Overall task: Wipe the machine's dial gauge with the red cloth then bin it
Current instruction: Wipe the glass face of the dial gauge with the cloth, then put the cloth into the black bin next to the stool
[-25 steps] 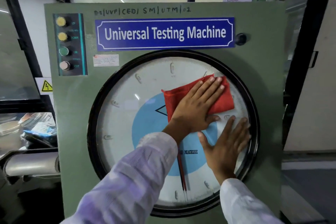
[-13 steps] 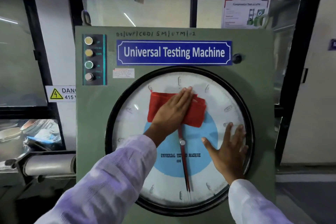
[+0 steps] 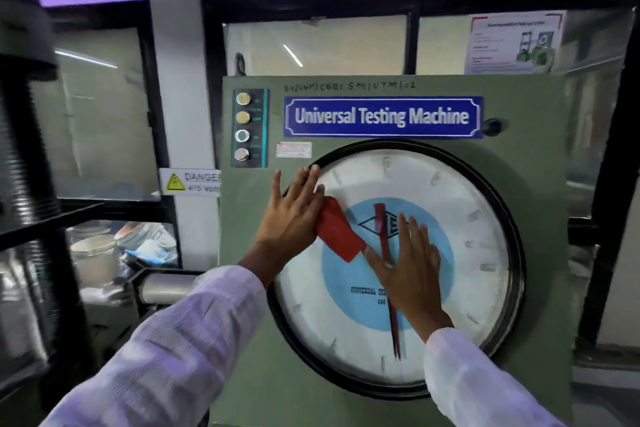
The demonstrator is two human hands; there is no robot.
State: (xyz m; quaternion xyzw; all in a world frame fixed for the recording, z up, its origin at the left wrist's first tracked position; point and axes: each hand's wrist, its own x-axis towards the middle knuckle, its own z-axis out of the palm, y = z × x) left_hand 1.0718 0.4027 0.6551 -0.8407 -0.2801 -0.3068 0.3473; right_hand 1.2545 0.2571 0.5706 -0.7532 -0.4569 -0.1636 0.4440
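The big round dial gauge (image 3: 460, 218) fills the front of the green Universal Testing Machine (image 3: 540, 156); it has a black rim, a white face, a blue centre and a red needle pointing down. My left hand (image 3: 291, 215) lies flat at the gauge's upper left rim, pressing the red cloth (image 3: 337, 236) against the glass. Part of the cloth sticks out from under that palm toward the blue centre. My right hand (image 3: 408, 267) rests flat with fingers spread on the blue centre, holding nothing. No bin is in view.
A panel of round push buttons (image 3: 244, 126) sits at the machine's upper left. A danger voltage sign (image 3: 188, 181) hangs on the wall beside it. Metal containers (image 3: 95, 255) and a dark threaded column (image 3: 24, 149) stand to the left. Windows run behind.
My left hand has slid the red cloth from the right and top of the dial across to its upper left rim. My right hand moved from the lower right to the blue centre.
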